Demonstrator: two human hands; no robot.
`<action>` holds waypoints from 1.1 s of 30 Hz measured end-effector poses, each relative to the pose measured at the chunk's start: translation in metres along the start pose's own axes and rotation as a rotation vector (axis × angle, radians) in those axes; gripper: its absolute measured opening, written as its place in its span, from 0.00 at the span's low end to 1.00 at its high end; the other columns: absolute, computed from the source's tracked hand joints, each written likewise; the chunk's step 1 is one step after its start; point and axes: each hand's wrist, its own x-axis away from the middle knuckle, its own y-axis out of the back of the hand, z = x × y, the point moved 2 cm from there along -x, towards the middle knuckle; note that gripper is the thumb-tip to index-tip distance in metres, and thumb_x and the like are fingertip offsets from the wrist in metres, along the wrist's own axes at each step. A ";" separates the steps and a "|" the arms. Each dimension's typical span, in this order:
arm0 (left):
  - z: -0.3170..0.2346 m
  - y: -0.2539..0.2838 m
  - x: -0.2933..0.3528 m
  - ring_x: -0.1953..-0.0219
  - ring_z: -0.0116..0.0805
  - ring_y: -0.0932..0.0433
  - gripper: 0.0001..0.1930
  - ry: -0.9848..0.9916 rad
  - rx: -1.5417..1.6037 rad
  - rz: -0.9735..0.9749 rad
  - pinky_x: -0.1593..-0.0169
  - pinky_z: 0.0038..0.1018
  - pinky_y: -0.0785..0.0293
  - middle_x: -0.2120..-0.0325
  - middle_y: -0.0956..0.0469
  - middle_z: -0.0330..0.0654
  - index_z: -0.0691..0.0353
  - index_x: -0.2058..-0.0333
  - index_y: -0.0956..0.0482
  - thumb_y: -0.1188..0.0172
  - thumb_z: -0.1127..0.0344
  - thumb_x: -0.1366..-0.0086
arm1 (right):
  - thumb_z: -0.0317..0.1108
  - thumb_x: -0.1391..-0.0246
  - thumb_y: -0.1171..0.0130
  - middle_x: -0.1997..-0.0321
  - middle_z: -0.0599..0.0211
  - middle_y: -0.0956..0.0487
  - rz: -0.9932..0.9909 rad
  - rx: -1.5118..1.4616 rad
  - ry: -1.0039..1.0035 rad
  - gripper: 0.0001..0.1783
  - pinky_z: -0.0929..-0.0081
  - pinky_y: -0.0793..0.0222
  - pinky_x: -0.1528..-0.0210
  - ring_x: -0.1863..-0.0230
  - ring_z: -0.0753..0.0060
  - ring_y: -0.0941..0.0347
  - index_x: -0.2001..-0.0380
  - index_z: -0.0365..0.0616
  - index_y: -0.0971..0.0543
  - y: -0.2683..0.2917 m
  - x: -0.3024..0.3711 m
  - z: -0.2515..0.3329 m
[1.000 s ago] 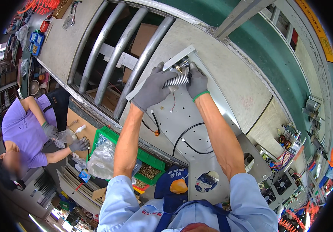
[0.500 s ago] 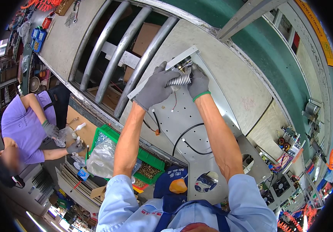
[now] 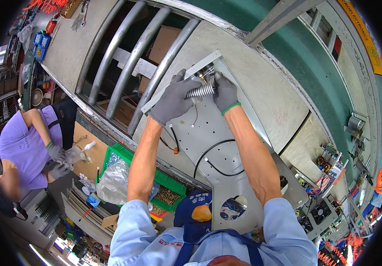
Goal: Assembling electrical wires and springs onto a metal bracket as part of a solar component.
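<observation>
Both my hands wear grey gloves and meet at the far wall of a grey sheet-metal chassis (image 3: 217, 126). My left hand (image 3: 174, 101) is closed around the left end of a short, ribbed silver metal hose (image 3: 200, 91), its upper fingers against the chassis wall. At the hose's right end, my right hand (image 3: 225, 93) is closed, with its fingertips by a brass-coloured fitting (image 3: 203, 76) on the wall. The gloves hide part of the fitting and both hose ends. A thin wire with a white plug (image 3: 193, 125) hangs below the hose.
Black cables (image 3: 199, 153) lie in the chassis. Metal rollers (image 3: 162, 75) run beside it at left. A green bin (image 3: 173, 184) of small brass parts stands near my left forearm. A co-worker in a purple shirt (image 3: 31, 142) handles a plastic bag at far left. Electronic parts (image 3: 326, 166) lie at right.
My hands stay at the hose and fitting, with only slight shifts. The view has moved a little. The co-worker's lower hand has come in to the plastic bag.
</observation>
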 end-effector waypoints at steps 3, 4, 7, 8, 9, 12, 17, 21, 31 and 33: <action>0.004 0.003 -0.002 0.35 0.65 0.36 0.24 0.030 0.013 0.011 0.36 0.49 0.33 0.50 0.20 0.47 0.55 0.51 0.19 0.27 0.68 0.48 | 0.23 0.38 0.42 0.64 0.65 0.20 -0.027 0.026 0.026 0.05 0.77 0.24 0.66 0.69 0.75 0.24 0.60 0.36 0.20 -0.002 -0.003 -0.001; 0.004 0.005 -0.003 0.35 0.65 0.36 0.24 0.024 0.011 0.017 0.36 0.49 0.33 0.50 0.19 0.47 0.55 0.51 0.19 0.27 0.68 0.49 | 0.23 0.39 0.42 0.63 0.64 0.19 -0.034 0.038 0.044 0.06 0.77 0.23 0.64 0.68 0.74 0.23 0.59 0.36 0.20 -0.003 -0.004 -0.002; 0.004 0.007 -0.007 0.36 0.65 0.35 0.24 -0.025 -0.009 0.057 0.36 0.49 0.34 0.51 0.19 0.46 0.55 0.51 0.19 0.28 0.70 0.50 | 0.21 0.39 0.43 0.59 0.60 0.18 0.022 0.025 0.168 0.10 0.75 0.22 0.59 0.63 0.71 0.21 0.55 0.33 0.20 -0.005 0.000 -0.013; 0.004 0.007 -0.006 0.36 0.65 0.34 0.24 -0.045 -0.017 0.074 0.35 0.49 0.34 0.51 0.19 0.46 0.55 0.51 0.19 0.29 0.71 0.50 | 0.21 0.39 0.43 0.58 0.59 0.18 0.036 0.013 0.176 0.11 0.75 0.22 0.58 0.61 0.70 0.21 0.54 0.32 0.20 -0.006 0.002 -0.015; 0.004 0.007 -0.004 0.35 0.64 0.35 0.24 -0.029 -0.011 0.065 0.35 0.47 0.34 0.50 0.19 0.48 0.55 0.51 0.19 0.28 0.70 0.50 | 0.21 0.39 0.43 0.57 0.58 0.18 0.049 0.001 0.185 0.12 0.74 0.22 0.57 0.60 0.70 0.21 0.53 0.31 0.20 -0.006 0.003 -0.015; 0.001 0.005 -0.001 0.34 0.62 0.36 0.24 -0.004 0.011 0.031 0.34 0.46 0.35 0.49 0.20 0.48 0.56 0.50 0.19 0.30 0.71 0.49 | 0.21 0.39 0.43 0.56 0.57 0.18 0.048 0.068 0.240 0.13 0.75 0.22 0.56 0.59 0.70 0.21 0.51 0.30 0.20 -0.001 0.002 -0.012; 0.000 0.008 -0.001 0.32 0.61 0.38 0.25 -0.001 -0.026 0.069 0.34 0.44 0.35 0.48 0.21 0.50 0.57 0.49 0.20 0.27 0.68 0.48 | 0.24 0.39 0.43 0.55 0.57 0.17 0.011 0.364 0.357 0.16 0.78 0.24 0.57 0.61 0.74 0.21 0.49 0.28 0.20 -0.005 0.010 -0.003; 0.006 0.003 0.001 0.32 0.61 0.38 0.25 0.010 0.007 0.026 0.34 0.44 0.35 0.48 0.21 0.49 0.56 0.50 0.19 0.26 0.68 0.49 | 0.25 0.38 0.42 0.58 0.59 0.16 0.011 0.516 0.436 0.16 0.78 0.25 0.58 0.62 0.75 0.22 0.49 0.28 0.20 -0.005 0.009 0.000; 0.000 0.008 -0.003 0.33 0.61 0.37 0.25 -0.003 -0.023 0.060 0.35 0.45 0.34 0.48 0.21 0.52 0.56 0.50 0.19 0.26 0.69 0.50 | 0.25 0.39 0.40 0.57 0.63 0.18 0.026 -0.033 0.119 0.13 0.77 0.23 0.60 0.62 0.73 0.21 0.51 0.34 0.20 0.002 -0.004 -0.015; 0.003 0.007 -0.002 0.34 0.61 0.35 0.25 -0.004 -0.012 0.039 0.35 0.45 0.34 0.49 0.20 0.51 0.56 0.50 0.19 0.27 0.70 0.50 | 0.25 0.39 0.41 0.57 0.63 0.18 0.039 -0.107 0.079 0.12 0.77 0.22 0.60 0.61 0.72 0.21 0.52 0.35 0.20 0.003 -0.007 -0.018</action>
